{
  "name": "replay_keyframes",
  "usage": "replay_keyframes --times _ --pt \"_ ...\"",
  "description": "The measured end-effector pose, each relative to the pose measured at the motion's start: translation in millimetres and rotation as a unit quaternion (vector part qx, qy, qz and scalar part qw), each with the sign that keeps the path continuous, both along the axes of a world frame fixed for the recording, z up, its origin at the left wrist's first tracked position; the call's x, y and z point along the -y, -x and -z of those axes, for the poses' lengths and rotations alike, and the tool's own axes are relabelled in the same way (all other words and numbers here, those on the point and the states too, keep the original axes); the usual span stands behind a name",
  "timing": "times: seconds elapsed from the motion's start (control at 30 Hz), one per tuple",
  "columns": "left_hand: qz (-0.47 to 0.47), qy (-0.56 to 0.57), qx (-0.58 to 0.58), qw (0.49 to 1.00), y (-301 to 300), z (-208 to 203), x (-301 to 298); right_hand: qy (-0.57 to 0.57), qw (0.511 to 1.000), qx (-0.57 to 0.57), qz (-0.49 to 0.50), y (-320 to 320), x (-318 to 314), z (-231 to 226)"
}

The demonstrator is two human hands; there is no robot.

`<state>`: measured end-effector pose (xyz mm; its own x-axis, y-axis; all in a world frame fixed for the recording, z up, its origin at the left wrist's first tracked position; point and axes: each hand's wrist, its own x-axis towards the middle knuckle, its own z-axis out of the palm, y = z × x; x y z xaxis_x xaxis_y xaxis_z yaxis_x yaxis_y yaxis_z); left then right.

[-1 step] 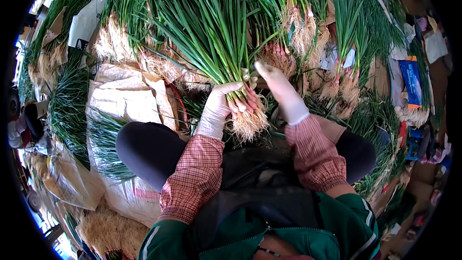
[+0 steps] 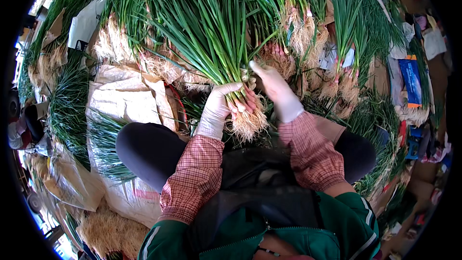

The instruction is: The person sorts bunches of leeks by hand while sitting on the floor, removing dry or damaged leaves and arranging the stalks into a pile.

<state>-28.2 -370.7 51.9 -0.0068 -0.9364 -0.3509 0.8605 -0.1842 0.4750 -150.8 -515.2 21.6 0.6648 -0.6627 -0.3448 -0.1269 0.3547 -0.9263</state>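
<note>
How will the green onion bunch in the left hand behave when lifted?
The green onion bunch will probably flop at its long, thin leaves. Its thicker pinkish bulbs should be stiffer, and the loose, stringy roots may snag.

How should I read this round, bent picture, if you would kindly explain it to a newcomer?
There is no robot here, only someone's gloved left hand and right hand. A wide fisheye camera worn on the head looks down at them, so straight edges bend. The left hand grips a bunch of green onions just above its pale roots; the right is close beside the stems, though whether it touches is unclear. Around them lie more onion bunches and, at left, pale sheeting.
</note>
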Motion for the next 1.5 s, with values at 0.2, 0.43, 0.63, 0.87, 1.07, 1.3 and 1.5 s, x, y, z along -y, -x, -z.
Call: replay_keyframes --times 0.2,0.43,0.63,0.87,1.07,1.3,1.5 --pt "-0.051 -0.017 0.043 0.998 2 -6 3 0.042 0.995 -0.069 0.062 -12 -13 9" --pt "-0.103 -0.034 0.069 0.992 -8 -13 1 0.531 0.66 -0.41 -0.339 47 -13 -32" --pt "-0.067 -0.059 0.091 0.992 -6 -25 -1 0.649 0.607 -0.356 -0.289 -26 4 -40" --pt "-0.094 -0.011 0.009 0.995 -9 -15 -6 0.398 0.68 -0.304 -0.536 3 -10 -12" --pt "-0.021 -0.005 -0.041 0.999 -18 -17 -12 0.568 0.741 -0.345 -0.097 -50 23 -49" --pt "-0.062 0.204 -0.165 0.963 -41 -39 -27 0.587 0.64 -0.292 -0.401 12 -67 90" --pt "-0.039 0.078 -0.053 0.995 -47 -12 -25 0.399 0.601 -0.361 -0.591 98 -69 108"
